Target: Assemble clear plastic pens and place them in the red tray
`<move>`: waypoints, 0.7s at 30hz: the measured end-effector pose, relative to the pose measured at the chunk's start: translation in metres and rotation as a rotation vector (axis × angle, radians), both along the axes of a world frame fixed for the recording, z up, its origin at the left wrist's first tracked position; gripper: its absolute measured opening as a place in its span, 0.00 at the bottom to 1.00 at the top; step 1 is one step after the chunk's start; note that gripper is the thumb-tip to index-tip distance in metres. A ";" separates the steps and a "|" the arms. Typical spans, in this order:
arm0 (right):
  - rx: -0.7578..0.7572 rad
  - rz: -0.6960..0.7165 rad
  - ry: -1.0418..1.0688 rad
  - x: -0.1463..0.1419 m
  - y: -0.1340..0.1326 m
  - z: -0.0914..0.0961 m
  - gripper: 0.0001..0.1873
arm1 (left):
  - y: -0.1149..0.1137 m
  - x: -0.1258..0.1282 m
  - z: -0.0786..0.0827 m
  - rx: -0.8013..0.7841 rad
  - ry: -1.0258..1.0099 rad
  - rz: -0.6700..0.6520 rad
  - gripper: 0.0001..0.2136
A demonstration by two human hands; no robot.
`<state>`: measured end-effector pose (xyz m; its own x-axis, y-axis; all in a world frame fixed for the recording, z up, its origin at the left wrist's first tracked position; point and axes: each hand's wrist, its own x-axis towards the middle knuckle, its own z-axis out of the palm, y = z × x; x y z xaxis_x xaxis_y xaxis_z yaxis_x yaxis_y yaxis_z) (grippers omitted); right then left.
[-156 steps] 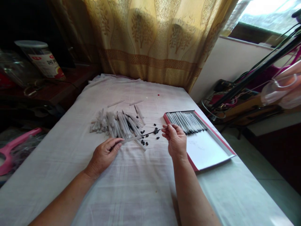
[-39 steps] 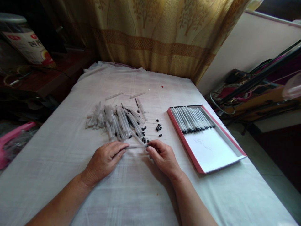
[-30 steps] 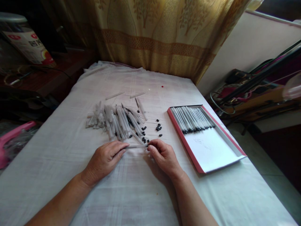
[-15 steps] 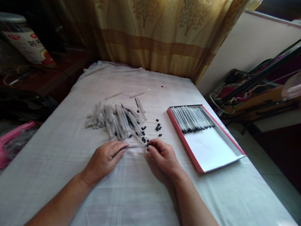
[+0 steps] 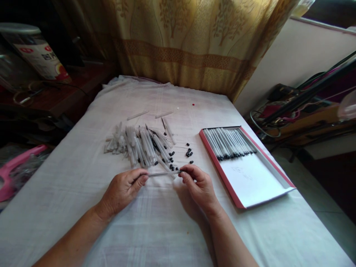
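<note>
Between my two hands a slim clear pen tube (image 5: 162, 173) with a dark core lies level, just above the cloth. Its left end is pinched in my left hand (image 5: 125, 189), the fingers closed. At the other end my right hand (image 5: 198, 185) pinches the tip, where something small and black shows, partly hidden by the fingers. Beyond the hands is a pile of clear pen tubes (image 5: 139, 144), with thin dark refills among them. Small black plugs (image 5: 189, 152) lie scattered at its right side.
A shallow pink-edged box (image 5: 222, 181) at the right holds a row of black-tipped pens (image 5: 229, 142). Two loose tubes (image 5: 138, 115) lie behind the pile. A white cloth (image 5: 150, 230) covers the table. A labelled jar (image 5: 41, 55) stands at the far left.
My hands have moved slightly apart, so more of the tube shows between them. Both still grip it. The whole view has shifted a little.
</note>
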<state>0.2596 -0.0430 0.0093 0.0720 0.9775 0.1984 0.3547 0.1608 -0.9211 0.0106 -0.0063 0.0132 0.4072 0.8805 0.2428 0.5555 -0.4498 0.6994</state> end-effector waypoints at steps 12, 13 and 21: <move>-0.009 -0.030 0.092 -0.003 0.000 -0.002 0.04 | 0.000 0.001 -0.002 -0.122 -0.084 0.122 0.13; -0.007 -0.032 0.102 -0.003 0.000 -0.001 0.04 | 0.000 0.001 -0.001 -0.129 -0.076 0.106 0.14; -0.052 -0.036 0.178 -0.006 0.001 -0.003 0.06 | 0.002 0.002 0.001 -0.126 -0.091 0.121 0.12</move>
<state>0.2537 -0.0423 0.0062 0.1368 0.9822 0.1286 0.1897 0.1014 -0.9766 0.0124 -0.0038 0.0141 0.2777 0.9474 0.1589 0.5322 -0.2894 0.7956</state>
